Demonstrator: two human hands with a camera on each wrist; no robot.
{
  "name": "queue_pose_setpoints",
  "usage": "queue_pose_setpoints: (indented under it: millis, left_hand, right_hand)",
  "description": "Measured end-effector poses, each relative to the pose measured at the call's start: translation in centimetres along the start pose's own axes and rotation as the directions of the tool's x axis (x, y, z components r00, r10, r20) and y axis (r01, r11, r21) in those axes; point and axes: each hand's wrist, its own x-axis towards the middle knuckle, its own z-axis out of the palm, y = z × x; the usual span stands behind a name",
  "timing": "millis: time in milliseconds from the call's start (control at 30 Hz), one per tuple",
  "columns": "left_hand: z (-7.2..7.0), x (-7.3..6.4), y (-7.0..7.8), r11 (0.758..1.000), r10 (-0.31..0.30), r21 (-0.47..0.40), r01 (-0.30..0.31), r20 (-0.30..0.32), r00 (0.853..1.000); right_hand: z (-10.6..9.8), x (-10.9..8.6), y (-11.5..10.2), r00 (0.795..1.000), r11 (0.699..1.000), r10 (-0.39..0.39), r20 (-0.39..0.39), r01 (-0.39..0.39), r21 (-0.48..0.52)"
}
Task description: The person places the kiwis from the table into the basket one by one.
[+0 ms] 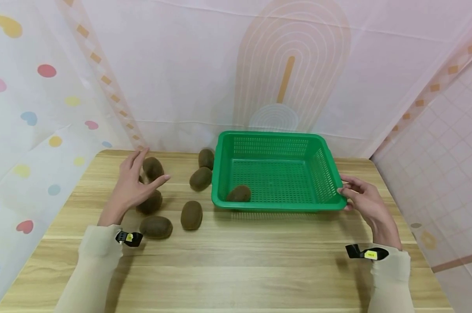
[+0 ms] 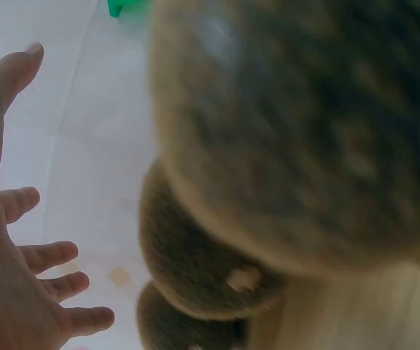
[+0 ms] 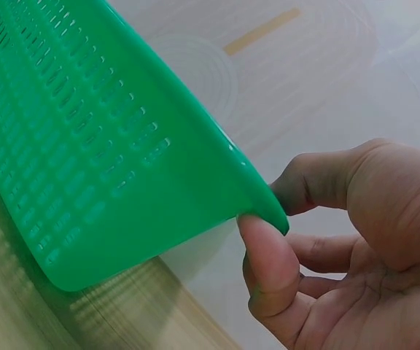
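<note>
Left hand (image 1: 129, 187) spread wide, thumb out, fingers loose and holding nothing, right among the kiwis at the left of the table; right hand (image 1: 364, 201) pinching the rim of the green basket (image 1: 279, 206) at its near right corner, thumb and fingers either side of the edge, clear in the right wrist view; one kiwi beside the left hand's fingers (image 1: 153, 168), another kiwi (image 1: 151, 203) below its thumb, partly covered; a third kiwi (image 1: 156, 228) lies nearer the front edge, with an upright kiwi (image 1: 191, 215) to its right; two more, a back kiwi (image 1: 206, 158) and a tilted kiwi (image 1: 201, 178), sit close together just left of the basket; inside it, a single kiwi (image 1: 239, 194) in the near left corner; under everything, the wooden table (image 1: 259, 265); beyond, a pale patterned cloth (image 1: 181, 78), beige sleeves (image 1: 89, 274) reaching in from the front.
</note>
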Motion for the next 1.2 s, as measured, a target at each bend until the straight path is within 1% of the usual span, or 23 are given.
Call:
queue_pose_setpoints:
  millis: [133,233,367,433,600,733,867,933,1200]
  left_hand:
    - [0.0,-0.3,-1.1,0.999,-0.028,-0.015,0.029,0.01,1.0]
    - [-0.1,-0.5,-1.9,0.997,-0.075,-0.015,0.075,0.029,0.997]
    - [-0.3,-0.7,-2.8,0.99,-0.14,-0.013,0.141,0.053,0.989]
    - [-0.3,-0.7,-3.2,0.986,-0.164,-0.02,0.165,0.062,0.985]
    - [-0.3,-0.9,-4.3,0.979,-0.194,-0.054,0.198,0.074,0.978]
    - [-0.4,-1.1,-5.0,0.97,-0.219,-0.094,0.224,0.068,0.973]
    - [-0.4,-1.3,-5.5,0.956,-0.255,-0.133,0.262,0.067,0.965]
    - [-0.4,-1.4,-5.6,0.952,-0.268,-0.137,0.275,0.066,0.961]
    - [-0.2,-2.1,-5.8,0.952,-0.291,-0.091,0.292,0.026,0.956]
  right_hand:
    - [0.0,0.0,0.0,1.0,1.0,0.003,0.001,-0.003,0.0]
    - [0.0,0.0,0.1,1.0,1.0,0.003,0.004,-0.003,0.001]
    - [-0.1,0.0,0.1,1.0,1.0,0.005,0.009,-0.005,0.007]
    - [-0.1,0.0,0.1,1.0,1.0,0.007,0.011,-0.008,0.01]
    - [-0.1,0.0,0.1,1.0,1.0,0.008,0.017,-0.008,0.011]
    - [-0.1,0.0,0.1,1.0,1.0,0.006,0.019,-0.007,0.014]
    - [-0.1,0.0,0.1,1.0,1.0,0.005,0.018,-0.005,0.022]
    - [-0.1,0.0,0.1,1.0,1.0,0.004,0.019,-0.005,0.026]
    - [-0.1,0.1,0.1,1.0,0.999,-0.005,0.018,0.004,0.032]
